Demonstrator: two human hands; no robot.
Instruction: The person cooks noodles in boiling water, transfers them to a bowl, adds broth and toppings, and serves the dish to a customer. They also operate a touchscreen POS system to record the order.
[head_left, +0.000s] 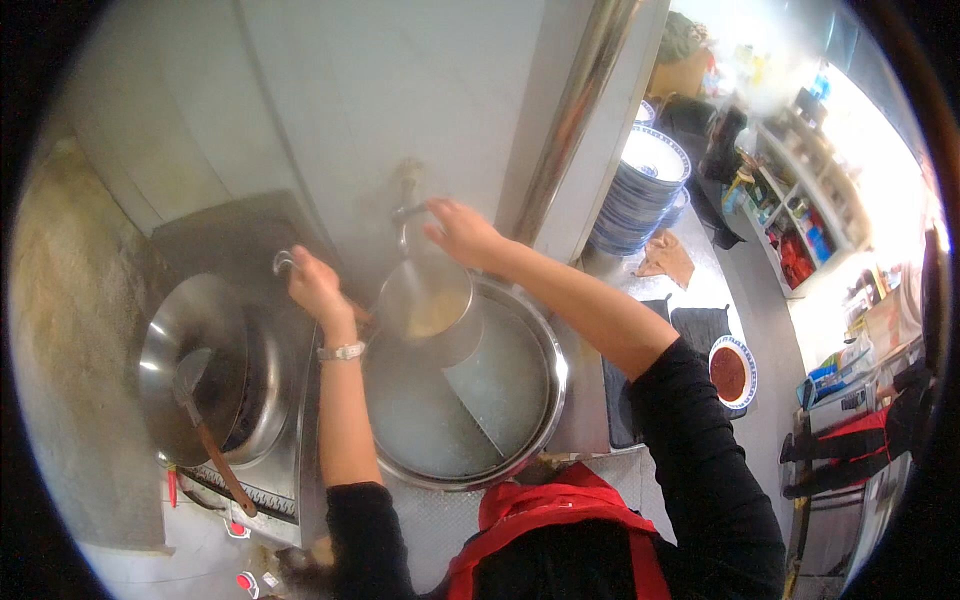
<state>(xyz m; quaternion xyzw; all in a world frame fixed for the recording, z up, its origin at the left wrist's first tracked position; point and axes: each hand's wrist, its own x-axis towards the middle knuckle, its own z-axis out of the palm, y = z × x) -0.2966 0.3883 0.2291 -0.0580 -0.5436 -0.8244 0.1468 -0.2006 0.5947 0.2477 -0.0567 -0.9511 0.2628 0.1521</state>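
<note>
My left hand (315, 286) is closed around a thin metal handle with a hooked end. My right hand (461, 234) is at the lever of a wall-mounted water tap (406, 214), its fingers spread and touching or nearly touching the lever. Below the tap, a round metal strainer or pot (435, 311) holds something pale yellow; steam blurs it. It sits over a large round steel cooking pot (556, 375) filled with cloudy liquid and split by a perforated divider (476, 420). Whether the left hand's handle joins the smaller vessel, I cannot tell.
At left, a steel wok (172, 300) holds a wooden-handled spatula (204, 435). To the right stand stacked blue-rimmed bowls (637, 199), a brown cloth (667, 259) and a bowl of red-brown sauce (729, 373) on a counter. Another person (862, 435) stands at the far right.
</note>
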